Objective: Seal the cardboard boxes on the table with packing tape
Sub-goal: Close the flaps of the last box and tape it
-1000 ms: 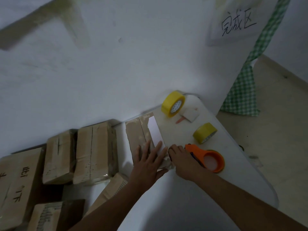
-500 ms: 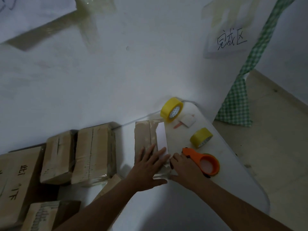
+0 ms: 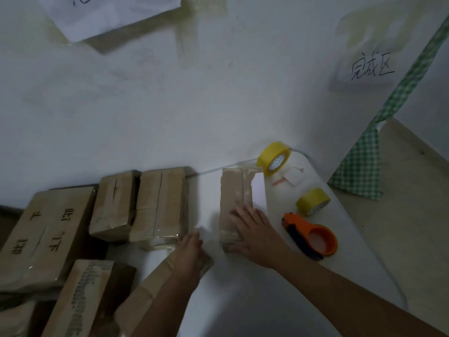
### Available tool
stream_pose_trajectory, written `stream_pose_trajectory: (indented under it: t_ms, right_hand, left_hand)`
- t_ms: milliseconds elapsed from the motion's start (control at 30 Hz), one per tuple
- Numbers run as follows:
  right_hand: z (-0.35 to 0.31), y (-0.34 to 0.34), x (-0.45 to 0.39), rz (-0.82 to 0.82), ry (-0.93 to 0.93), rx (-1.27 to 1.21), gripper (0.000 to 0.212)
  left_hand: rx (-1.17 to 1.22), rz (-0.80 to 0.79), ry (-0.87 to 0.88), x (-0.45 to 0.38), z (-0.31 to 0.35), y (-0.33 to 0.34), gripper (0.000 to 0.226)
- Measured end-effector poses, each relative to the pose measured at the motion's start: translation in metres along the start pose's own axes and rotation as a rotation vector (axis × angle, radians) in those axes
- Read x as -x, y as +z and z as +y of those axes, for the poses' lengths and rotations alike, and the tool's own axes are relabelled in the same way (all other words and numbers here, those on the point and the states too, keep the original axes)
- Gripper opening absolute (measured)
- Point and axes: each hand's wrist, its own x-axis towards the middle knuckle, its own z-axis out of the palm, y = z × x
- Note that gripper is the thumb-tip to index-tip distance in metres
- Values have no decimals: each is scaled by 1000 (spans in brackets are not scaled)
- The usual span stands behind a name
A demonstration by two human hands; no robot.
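Brown cardboard fills the near side. At about 7 o'clock a long box (image 3: 80,297) with dark print lies low in the view, and a flat box (image 3: 150,288) sits under the left arm. The left hand (image 3: 189,249) rests on that flat box's far end, fingers straight and loose, holding nothing.

Just past it, near the middle, the right hand (image 3: 255,229) lies flat on the small box (image 3: 234,203). Its fingers (image 3: 237,212) are spread and pressing down; they grip nothing. I think this is the smoothing step. To do it well, rub firmly along the tape so it sticks flat with no bubbles, and keep the box from sliding on the slick white tabletop (image 3: 243,288). The box looks rough and a bit torn at its far end, so press gently there.

At about 3 o'clock, near the right hand, lies the orange tape cutter (image 3: 313,237), smooth plastic with a round ring. Beyond it, a yellow tape roll (image 3: 312,201) lies on its side, shiny and round. Farther still, at 1 o'clock, a bigger yellow roll (image 3: 273,158) leans by the wall.

At 10 o'clock, three more boxes sit side by side: a wide printed box (image 3: 46,229), a middle box (image 3: 115,205) and a taped box (image 3: 160,205) with a glossy strip on its near end.
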Motion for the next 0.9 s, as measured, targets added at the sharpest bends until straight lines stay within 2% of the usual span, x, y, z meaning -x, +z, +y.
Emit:
stream_pose_trajectory:
  t_ms: [100, 267, 500, 733, 833, 900]
  right_hand:
    - [1, 18, -1, -37, -9, 142, 71]
    - [3, 26, 24, 38, -11, 172, 64]
    - [6, 29, 33, 55, 12, 186, 66]
    - [7, 29, 35, 69, 1, 185, 65]
    - [7, 29, 35, 84, 1, 188, 64]
    - [7, 29, 35, 85, 2, 191, 64]
  left_hand:
    - [252, -27, -206, 5, -18, 3, 28]
    - [335, -85, -288, 10, -24, 4, 46]
    - [201, -132, -157, 19, -30, -3, 6]
    - [104, -83, 93, 14, -42, 7, 14]
    - [52, -34, 146, 9, -45, 17, 15]
    - [39, -57, 170, 5, -45, 25, 11]
